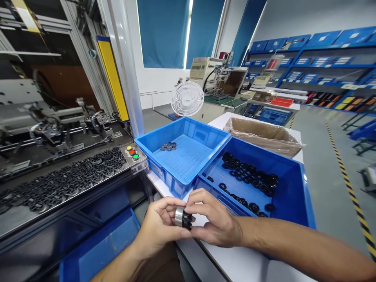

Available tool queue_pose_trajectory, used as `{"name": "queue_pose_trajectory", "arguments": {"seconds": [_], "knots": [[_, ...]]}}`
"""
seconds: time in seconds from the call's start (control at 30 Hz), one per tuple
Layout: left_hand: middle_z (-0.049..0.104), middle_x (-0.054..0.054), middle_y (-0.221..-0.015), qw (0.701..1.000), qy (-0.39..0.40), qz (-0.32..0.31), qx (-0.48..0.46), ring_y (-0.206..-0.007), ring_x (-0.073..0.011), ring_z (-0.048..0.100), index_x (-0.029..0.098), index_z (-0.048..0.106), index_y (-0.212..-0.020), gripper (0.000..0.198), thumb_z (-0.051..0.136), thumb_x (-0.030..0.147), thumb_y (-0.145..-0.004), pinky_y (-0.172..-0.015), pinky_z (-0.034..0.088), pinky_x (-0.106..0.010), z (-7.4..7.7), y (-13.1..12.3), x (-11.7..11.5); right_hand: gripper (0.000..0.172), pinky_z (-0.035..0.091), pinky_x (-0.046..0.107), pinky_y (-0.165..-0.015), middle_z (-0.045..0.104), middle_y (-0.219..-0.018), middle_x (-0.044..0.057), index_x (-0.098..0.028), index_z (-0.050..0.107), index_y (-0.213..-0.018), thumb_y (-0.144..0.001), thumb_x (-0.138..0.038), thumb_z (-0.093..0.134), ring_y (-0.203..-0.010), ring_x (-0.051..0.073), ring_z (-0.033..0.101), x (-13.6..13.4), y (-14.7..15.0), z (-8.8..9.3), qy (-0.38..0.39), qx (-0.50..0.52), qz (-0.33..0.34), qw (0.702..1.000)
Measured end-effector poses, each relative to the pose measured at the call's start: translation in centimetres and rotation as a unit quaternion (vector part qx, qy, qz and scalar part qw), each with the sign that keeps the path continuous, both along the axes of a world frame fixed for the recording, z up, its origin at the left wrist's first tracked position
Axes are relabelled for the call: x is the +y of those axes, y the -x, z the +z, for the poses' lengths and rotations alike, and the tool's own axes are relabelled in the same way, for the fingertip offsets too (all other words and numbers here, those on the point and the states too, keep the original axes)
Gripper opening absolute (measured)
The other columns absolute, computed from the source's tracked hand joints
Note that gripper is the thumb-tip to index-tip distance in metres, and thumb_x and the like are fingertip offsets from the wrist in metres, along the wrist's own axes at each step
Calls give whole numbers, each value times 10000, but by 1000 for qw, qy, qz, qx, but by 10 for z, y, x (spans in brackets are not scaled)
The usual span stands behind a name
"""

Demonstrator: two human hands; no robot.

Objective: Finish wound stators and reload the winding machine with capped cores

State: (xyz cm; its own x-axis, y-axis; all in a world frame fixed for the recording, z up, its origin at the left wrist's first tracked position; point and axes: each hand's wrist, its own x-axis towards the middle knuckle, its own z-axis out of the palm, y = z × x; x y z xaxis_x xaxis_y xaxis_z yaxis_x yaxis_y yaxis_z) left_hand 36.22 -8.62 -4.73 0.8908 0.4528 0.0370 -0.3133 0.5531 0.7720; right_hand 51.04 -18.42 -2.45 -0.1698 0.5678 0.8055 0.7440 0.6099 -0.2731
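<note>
Between my two hands, over the edge of the white table, is a short silver metal ring [179,216] with a black toothed plastic ring [187,220] against its right side. My left hand [160,223] grips the metal part from the left, thumb below and fingers above. From the right, my right hand [214,219] pinches the black ring between fingertips and thumb. Whether the two parts are fully joined I cannot tell. Just beyond, a blue bin [305,188] holds many similar black rings [252,176]. Another blue bin [188,156] has several grey-and-black ring pieces [169,146] in one corner.
On the left, a machine bed carries rows of black ring parts [73,176], beside a button box [133,156]. A plastic-lined carton [261,137] stands behind the bins, near a white fan [188,98]. Below left is another blue bin [102,246].
</note>
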Motion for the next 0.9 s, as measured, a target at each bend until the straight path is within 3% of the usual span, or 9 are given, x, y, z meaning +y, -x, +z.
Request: {"name": "queue_pose_trajectory", "arguments": {"seconds": [0.1, 0.17, 0.37, 0.53, 0.9], "knots": [[802, -29, -825, 993, -76, 88, 7, -754, -125, 740, 202, 779, -898, 462, 887, -6, -500, -708, 564, -152, 2, 5, -2, 283, 580, 379, -777, 619, -954, 106, -146, 537, -1160, -884, -113, 594, -922, 208, 623, 1, -2, 2, 14, -25, 3, 1000], [806, -15, -847, 987, -112, 112, 9, -776, -123, 745, 221, 782, -908, 483, 869, -33, -507, -722, 563, -142, 3, 8, -2, 343, 587, 380, -785, 629, -972, 111, -146, 529, -1187, -860, -57, 585, -934, 208, 634, 1, -3, 3, 11, -39, 3, 999], [808, -16, -871, 990, -99, 94, 22, -815, -146, 754, 236, 780, -918, 493, 866, -31, -513, -745, 577, -165, 1, 10, -1, 393, 596, 398, -767, 641, -967, 119, -138, 498, -1261, -897, -190, 636, -910, 219, 651, 3, -5, 2, -8, -66, -7, 998], [807, -15, -873, 992, -76, 97, 23, -813, -139, 751, 233, 781, -910, 499, 880, -26, -496, -742, 573, -156, -2, 9, -3, 291, 580, 407, -816, 641, -1024, 140, -133, 523, -1180, -901, -149, 604, -973, 222, 636, 2, -7, 0, 3, -99, -18, 995], [808, -6, -858, 991, -74, 105, 31, -806, -139, 754, 241, 785, -906, 503, 887, -10, -483, -721, 565, -142, -4, 9, -3, 264, 577, 404, -810, 649, -1002, 149, -104, 541, -1149, -907, -178, 614, -938, 217, 629, 3, -10, 3, -7, -112, -11, 994]]}}
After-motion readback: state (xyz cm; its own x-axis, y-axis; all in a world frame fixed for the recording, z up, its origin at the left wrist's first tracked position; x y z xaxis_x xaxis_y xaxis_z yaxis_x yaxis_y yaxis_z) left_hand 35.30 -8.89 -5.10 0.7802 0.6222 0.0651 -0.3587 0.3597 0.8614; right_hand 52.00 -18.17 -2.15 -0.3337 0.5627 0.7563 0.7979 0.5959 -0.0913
